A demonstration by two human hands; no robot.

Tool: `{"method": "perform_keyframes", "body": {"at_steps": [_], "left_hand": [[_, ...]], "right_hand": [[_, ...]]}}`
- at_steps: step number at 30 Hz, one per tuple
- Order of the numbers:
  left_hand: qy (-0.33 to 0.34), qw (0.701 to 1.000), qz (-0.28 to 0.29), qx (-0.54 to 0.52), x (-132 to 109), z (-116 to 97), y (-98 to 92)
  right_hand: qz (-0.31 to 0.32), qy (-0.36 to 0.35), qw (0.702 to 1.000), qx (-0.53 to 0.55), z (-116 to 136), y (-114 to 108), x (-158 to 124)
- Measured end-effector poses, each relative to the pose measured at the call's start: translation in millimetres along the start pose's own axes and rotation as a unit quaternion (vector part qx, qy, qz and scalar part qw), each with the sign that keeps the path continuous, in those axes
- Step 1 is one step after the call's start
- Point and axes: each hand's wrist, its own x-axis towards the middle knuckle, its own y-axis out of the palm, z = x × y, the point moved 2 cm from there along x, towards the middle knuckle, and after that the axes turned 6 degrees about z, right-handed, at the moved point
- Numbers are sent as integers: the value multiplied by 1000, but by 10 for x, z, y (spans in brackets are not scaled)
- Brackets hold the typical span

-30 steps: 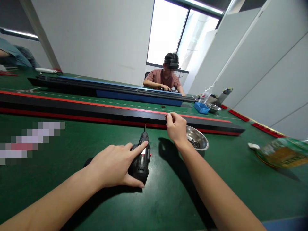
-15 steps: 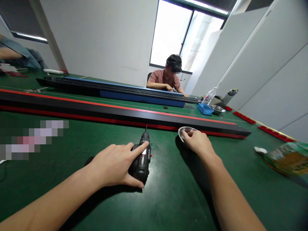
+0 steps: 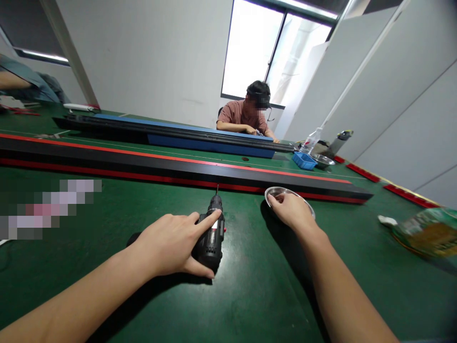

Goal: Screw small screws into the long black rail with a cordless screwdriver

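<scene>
Head camera: your left hand (image 3: 171,245) lies closed over an electric screwdriver (image 3: 211,234) resting on its side on the green tabletop (image 3: 250,290). The palm covers the handle, the thumb runs under the body and the forefinger stretches along the top. The bit points away from you at the long black rail (image 3: 160,166) with red stripes that runs across the table, a grip that seems meant to keep the tool steady and aimed.

Your right hand (image 3: 292,210) dips, fingers curled downward, into a steel bowl (image 3: 275,191) set just beside the rail's near face, toward the table's right side and probably placed there for easy reach. Whether the fingertips have hold of anything cannot be told.

Beyond, a second rail (image 3: 200,139) with blue sides lies in front of a seated person (image 3: 243,114). A blue tray (image 3: 303,161) and a clear bottle (image 3: 310,141) stand near the far right corner, and a crumpled packet (image 3: 424,233) lies at the right edge. No brand or writing is legible anywhere; a patch at the left is pixelated.
</scene>
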Motion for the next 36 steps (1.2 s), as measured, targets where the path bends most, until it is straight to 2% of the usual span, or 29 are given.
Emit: {"method": "perform_keyframes", "body": {"at_steps": [9, 13, 17, 19, 21, 24, 26, 30, 32, 36], "left_hand": [[-14, 1000, 9, -11, -48, -22, -51], [-16, 999, 7, -28, -70, -28, -33], [-9, 997, 23, -72, -146, -61, -7], [-14, 995, 23, -100, -219, -61, -16], [-15, 991, 20, -131, -293, -20, -47], [-47, 990, -24, -132, -331, 172, -164], [-60, 988, -66, -123, -252, 379, -283], [-69, 985, -132, -89, 180, 910, -517], [-56, 990, -108, -73, 474, 1177, -573], [-50, 995, -17, -86, 1000, 1596, -559]], "right_hand": [[-22, -28, 999, -3, 108, -12, -89], [-129, -58, 990, -6, 212, 57, -159], [-210, -174, 961, 36, 463, 168, -296], [-217, -253, 939, 80, 614, 242, -388], [-194, -321, 919, 125, 750, 333, -478], [-119, -392, 898, 160, 891, 479, -569], [-74, -423, 889, 162, 941, 548, -594], [-45, -436, 885, 158, 967, 565, -595], [-40, -433, 887, 157, 970, 547, -594], [-35, -433, 887, 158, 979, 530, -599]]}}
